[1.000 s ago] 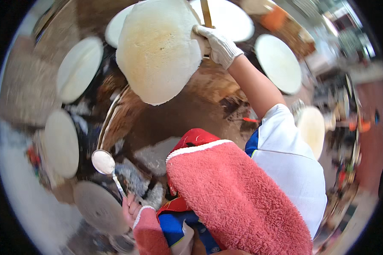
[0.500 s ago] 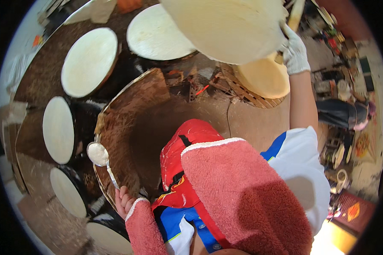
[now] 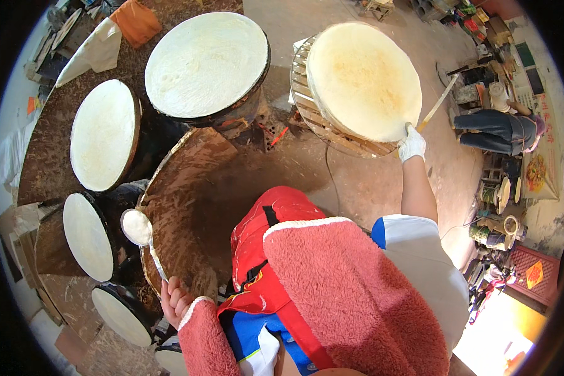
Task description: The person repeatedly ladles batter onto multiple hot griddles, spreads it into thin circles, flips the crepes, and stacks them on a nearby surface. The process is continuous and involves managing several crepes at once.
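In my left hand [image 3: 177, 301], a metal ladle [image 3: 151, 241] is gripped by its handle, its round bowl full of white batter. My right hand [image 3: 412, 144], in a white knitted glove, is at the near right edge of a large pale flatbread [image 3: 365, 81]. That flatbread lies on a round slatted rack [image 3: 301, 81]. A thin flat stick [image 3: 443, 100] sticks out from the gloved fist, which is closed round its lower end. Round griddles covered in white batter or bread stand around me, the largest sheet [image 3: 207, 66] at the far left-centre.
A curved brown counter wall [image 3: 188, 169] bends round my left side. More white-topped griddles [image 3: 103, 135] stand beyond it. An orange cloth [image 3: 135, 22] lies at the back left. Another person [image 3: 501, 128] bends over at the right. A cable [image 3: 331, 182] crosses the floor.
The large flatbread in my right hand went from up in the air down onto the slatted rack. My view turned, and my left hand still holds the filled ladle.
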The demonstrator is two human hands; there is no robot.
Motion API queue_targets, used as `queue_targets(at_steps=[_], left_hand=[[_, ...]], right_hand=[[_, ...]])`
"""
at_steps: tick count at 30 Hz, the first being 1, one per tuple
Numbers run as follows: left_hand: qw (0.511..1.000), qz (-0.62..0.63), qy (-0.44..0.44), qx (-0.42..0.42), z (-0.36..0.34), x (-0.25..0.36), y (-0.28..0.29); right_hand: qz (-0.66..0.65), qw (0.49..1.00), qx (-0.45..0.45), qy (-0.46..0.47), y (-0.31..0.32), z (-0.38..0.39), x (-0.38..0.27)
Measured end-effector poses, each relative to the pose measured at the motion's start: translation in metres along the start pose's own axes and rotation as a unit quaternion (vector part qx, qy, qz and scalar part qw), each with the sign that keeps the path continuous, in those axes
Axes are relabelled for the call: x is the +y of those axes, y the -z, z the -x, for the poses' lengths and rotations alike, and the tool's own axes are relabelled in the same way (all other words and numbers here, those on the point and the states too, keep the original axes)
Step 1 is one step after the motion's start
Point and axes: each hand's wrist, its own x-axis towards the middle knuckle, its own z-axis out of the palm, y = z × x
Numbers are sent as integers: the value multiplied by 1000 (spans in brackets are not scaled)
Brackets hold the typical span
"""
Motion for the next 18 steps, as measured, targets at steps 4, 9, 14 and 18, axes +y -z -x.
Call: queue_targets(at_steps=[4,9,14,18], left_hand=[[999,16,-37,-16,2,-10,8],[988,91,-74,-97,22,-17,43],[961,47,-212,-169,64,-31,129],[920,35,-384,-69,123,-81,210]], right_hand=[[45,999,5,12,1,-1,0],[600,775,68,187,-30,23,-43],[672,633,-113,368,-174,128,-37],[572,527,-524,346,-248,307,99]])
